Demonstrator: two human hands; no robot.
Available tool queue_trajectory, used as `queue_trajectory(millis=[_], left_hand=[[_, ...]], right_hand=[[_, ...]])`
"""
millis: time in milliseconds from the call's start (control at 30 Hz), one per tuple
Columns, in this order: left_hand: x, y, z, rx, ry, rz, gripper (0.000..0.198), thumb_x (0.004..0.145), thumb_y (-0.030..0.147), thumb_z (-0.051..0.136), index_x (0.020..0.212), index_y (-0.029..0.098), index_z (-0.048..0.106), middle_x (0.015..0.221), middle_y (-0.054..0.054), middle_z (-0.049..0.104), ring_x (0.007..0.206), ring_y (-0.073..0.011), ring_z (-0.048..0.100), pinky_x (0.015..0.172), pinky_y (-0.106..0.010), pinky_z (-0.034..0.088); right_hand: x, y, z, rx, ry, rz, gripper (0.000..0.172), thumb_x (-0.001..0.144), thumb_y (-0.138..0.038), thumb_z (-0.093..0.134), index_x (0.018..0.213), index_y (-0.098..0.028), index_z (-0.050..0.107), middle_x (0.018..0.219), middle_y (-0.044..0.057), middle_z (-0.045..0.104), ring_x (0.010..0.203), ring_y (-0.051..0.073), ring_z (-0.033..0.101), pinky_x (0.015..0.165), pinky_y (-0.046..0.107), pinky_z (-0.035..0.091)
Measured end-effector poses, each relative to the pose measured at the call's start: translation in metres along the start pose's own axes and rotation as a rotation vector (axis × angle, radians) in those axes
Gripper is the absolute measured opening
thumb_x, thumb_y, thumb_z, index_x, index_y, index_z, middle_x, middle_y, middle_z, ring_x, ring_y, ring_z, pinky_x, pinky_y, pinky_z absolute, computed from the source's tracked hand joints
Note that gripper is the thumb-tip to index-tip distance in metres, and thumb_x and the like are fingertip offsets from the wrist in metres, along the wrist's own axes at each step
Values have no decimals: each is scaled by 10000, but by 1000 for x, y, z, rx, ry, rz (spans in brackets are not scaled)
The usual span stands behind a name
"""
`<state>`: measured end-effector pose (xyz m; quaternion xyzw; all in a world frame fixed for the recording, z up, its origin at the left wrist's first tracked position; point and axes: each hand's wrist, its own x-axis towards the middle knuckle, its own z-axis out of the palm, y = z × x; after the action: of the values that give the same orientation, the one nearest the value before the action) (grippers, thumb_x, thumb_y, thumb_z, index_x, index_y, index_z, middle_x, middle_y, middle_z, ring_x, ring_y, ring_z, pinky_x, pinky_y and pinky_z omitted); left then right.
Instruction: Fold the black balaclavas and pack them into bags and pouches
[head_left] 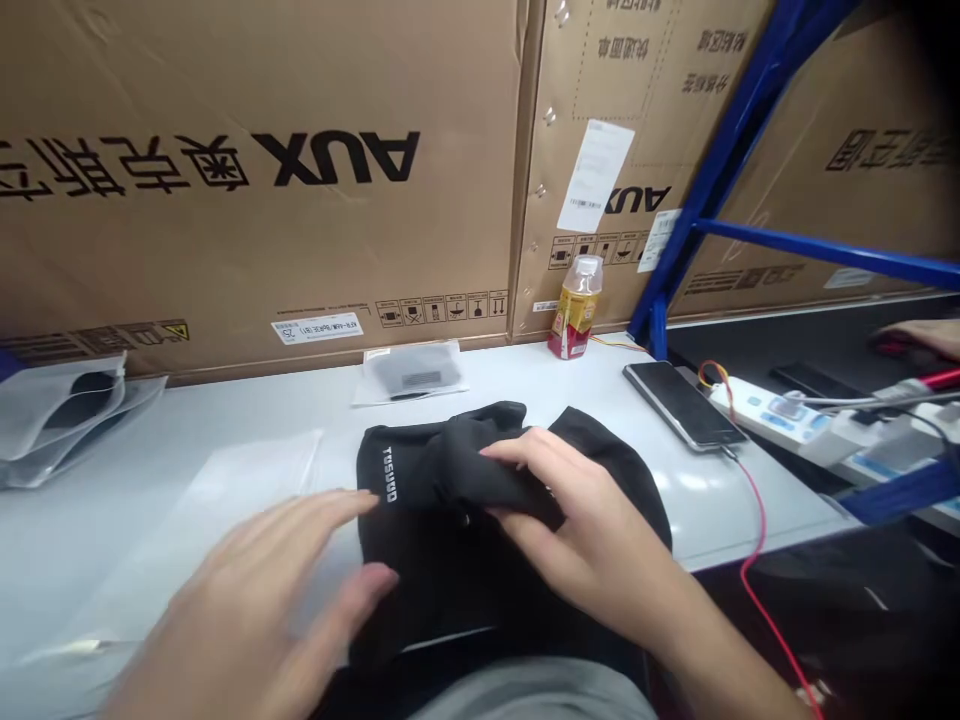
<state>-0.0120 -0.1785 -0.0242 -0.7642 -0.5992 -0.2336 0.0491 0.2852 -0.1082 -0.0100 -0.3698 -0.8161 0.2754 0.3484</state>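
While the right hand [581, 530] curls round a gathered fold [450, 465], pinching it up from the black fabric garment [457, 590], the left hand [247, 610] lies spread open, holding nothing, fingertips at the garment's edge, beside a flat clear plastic bag [255, 490] on the white workbench [720, 510]. Beyond sit a bagged black item [412, 370], a drink bottle [576, 308] and AUX cartons [225, 180].

Black fabric piece [442, 570] with white lettering, folks, red cable [762, 530] just right of it, blue steel rack [825, 252] beyond!
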Motion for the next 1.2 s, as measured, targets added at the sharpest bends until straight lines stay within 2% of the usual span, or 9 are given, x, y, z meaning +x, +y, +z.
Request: queue_trajectory(millis=[67,167,367,500,633,867,967,1100,1200], left_hand=[[14,41,14,-139,-170,91,537,898,545,724,1372,356,555,1224,-34,757,1058,-301,749,892,-386,628],[29,68,33,-245,-72,57,420,973,492,662,1328,326,514,1134,-35,748,958,-271,755,802,-374,621],[28,39,27,-271,105,128,54,1015,272,610,1053,281,573,1016,-4,680,942,-190,703,868,-285,550],[18,25,19,-216,-153,250,206,946,110,502,946,283,612,1117,-2,695,992,-176,702,825,-225,565],[14,24,15,-235,-399,359,341,856,21,398,866,279,620,1127,12,714,1018,-167,715,941,-249,586],[22,6,9,-308,-365,244,404,1040,427,483,1420,366,608,1442,-48,641,1281,-259,648,1044,-341,575],[34,-3,20,-107,-315,153,328,1064,428,468,1271,398,721,1434,-32,645,1273,-280,647,1020,-409,580],[46,-6,30,-42,-351,176,242,1023,480,575,1144,357,745,1323,-23,701,1214,-269,655,997,-390,554],[55,-5,27,-52,-373,195,237,1057,422,507,993,318,710,1122,-5,741,1065,-232,682,921,-346,525]], right_hand=[[-1,-12,9,141,-9,-14,291,962,-152,580,1223,-278,613,1151,45,685,1058,235,654,921,377,551],[-7,-8,16,317,40,76,230,1008,-189,519,1217,-267,575,1108,39,684,984,203,669,867,334,567],[-26,53,-4,532,350,336,390,1058,-424,512,1406,-327,366,1228,98,670,964,246,725,740,381,643],[-47,78,-20,-28,326,294,762,1000,-377,599,1609,-366,141,1526,162,456,1297,336,615,977,536,605],[-54,76,-28,-495,139,50,710,987,-227,540,1634,-374,287,1708,102,232,1575,396,260,1208,666,368],[-34,69,-29,-172,158,78,581,1084,-215,336,1644,-363,297,1156,73,673,1046,233,714,932,448,632],[-33,68,-30,-59,292,164,510,1112,-306,340,1620,-353,339,1153,73,637,1039,219,701,916,418,640],[-30,64,-28,-333,23,21,548,997,-389,656,1523,-339,511,1443,105,587,1345,332,546,1114,549,506],[-27,63,-25,-354,-81,-35,339,1014,-262,599,1344,-316,656,1289,78,700,1196,299,644,1005,503,563]])
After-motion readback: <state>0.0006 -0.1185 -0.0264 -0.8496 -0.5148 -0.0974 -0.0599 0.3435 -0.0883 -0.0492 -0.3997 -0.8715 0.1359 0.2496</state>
